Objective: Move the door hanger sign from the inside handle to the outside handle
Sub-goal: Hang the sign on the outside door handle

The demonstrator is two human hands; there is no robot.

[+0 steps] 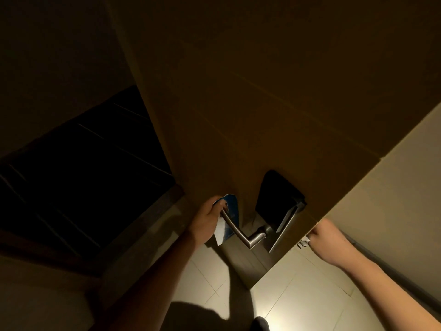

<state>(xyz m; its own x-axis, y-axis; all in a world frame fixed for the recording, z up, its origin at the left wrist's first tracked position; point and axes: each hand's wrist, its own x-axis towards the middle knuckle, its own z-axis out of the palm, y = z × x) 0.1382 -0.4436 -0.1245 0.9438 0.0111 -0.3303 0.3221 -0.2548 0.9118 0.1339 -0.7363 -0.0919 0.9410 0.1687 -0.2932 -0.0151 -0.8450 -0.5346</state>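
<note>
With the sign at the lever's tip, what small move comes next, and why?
Probably slide the sign further along the lever handle toward its base: the left hand holds it only at the tip, while the right hand steadies the door edge.
</note>
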